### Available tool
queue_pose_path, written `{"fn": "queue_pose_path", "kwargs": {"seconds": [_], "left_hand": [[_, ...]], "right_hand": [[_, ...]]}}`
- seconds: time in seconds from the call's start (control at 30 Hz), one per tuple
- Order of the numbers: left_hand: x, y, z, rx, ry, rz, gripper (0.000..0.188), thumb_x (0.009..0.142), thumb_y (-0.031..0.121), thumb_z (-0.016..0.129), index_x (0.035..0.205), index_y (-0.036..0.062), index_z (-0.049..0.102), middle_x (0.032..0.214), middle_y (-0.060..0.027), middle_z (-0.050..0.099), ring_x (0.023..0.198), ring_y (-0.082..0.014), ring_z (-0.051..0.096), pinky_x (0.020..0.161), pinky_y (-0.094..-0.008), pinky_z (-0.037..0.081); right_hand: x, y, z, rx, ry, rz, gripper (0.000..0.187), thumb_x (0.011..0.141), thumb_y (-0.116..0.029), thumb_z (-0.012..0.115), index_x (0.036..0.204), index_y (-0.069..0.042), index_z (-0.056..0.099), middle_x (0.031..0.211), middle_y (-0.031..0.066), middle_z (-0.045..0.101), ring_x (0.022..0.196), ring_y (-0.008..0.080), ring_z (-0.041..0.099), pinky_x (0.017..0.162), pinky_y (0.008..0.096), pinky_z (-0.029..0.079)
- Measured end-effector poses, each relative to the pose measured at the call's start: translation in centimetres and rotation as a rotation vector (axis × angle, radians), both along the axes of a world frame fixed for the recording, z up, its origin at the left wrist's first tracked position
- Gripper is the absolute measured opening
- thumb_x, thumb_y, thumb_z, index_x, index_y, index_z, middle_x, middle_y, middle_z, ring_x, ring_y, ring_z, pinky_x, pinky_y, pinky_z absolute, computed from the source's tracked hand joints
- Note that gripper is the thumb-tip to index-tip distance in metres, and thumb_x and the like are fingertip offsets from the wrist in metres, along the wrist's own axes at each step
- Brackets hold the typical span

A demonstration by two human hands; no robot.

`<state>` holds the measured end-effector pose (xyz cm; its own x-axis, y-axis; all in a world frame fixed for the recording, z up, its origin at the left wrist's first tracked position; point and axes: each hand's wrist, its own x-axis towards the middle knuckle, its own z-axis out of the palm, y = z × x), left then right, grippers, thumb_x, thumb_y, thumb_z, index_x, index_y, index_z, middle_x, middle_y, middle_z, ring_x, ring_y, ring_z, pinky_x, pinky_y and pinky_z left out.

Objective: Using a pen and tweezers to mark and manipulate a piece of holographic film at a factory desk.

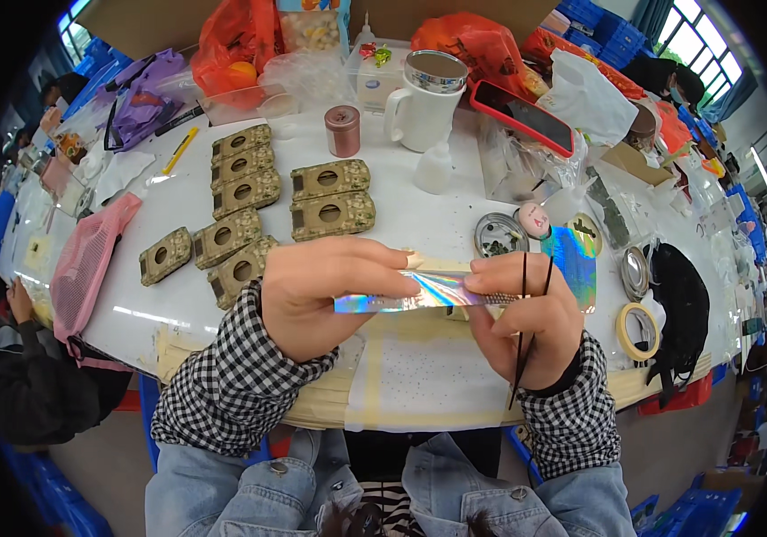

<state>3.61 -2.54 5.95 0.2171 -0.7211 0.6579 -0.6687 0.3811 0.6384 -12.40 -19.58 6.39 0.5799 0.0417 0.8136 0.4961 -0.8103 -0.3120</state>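
My left hand (316, 291) pinches the left part of a shiny rainbow holographic strip (441, 288), held nearly edge-on above the table. The strip's right end is between the thumb and fingers of my right hand (540, 322). Thin black tweezers (523, 362) also sit in my right hand, their two arms running up and down past the fingers. Under my hands lies a white sheet with small dots (437, 380). Several camouflage-painted toy tank hull parts (245, 192), each with a round hole, stand in groups beyond my left hand.
Right of my right hand are a second holographic sheet (578, 273), a roll of tape (637, 331), a round dish of small dark bits (500, 234) and a black bag (677, 309). Farther back stand a white mug (425, 116), a pink jar (342, 132) and a red-cased phone (523, 118).
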Motion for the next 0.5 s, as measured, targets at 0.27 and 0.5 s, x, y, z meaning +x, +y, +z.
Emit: {"fn": "queue_pose_path", "kwargs": {"seconds": [0.27,0.5], "left_hand": [[0.4,0.3,-0.7,-0.077,-0.195,-0.069,0.025,0.064,-0.007,0.073,0.085,0.0074,0.072,0.1,-0.0185,0.067,0.084,-0.0285,0.069,0.071,-0.0329,0.056],[-0.1,0.4,-0.7,-0.051,-0.098,-0.099,0.023,0.066,-0.006,0.075,0.084,0.0072,0.071,0.099,-0.0184,0.068,0.086,-0.0283,0.069,0.073,-0.033,0.057]], "right_hand": [[0.0,0.3,0.2,0.0,0.068,0.031,0.035,0.068,-0.007,0.082,0.082,-0.008,0.05,0.098,0.0146,0.068,0.086,0.0317,0.065,0.076,0.0408,0.051],[0.0,0.5,-0.2,0.041,0.053,0.053,0.032,0.07,-0.002,0.08,0.08,-0.007,0.05,0.093,0.0142,0.068,0.077,0.0267,0.063,0.065,0.0351,0.049]]}}
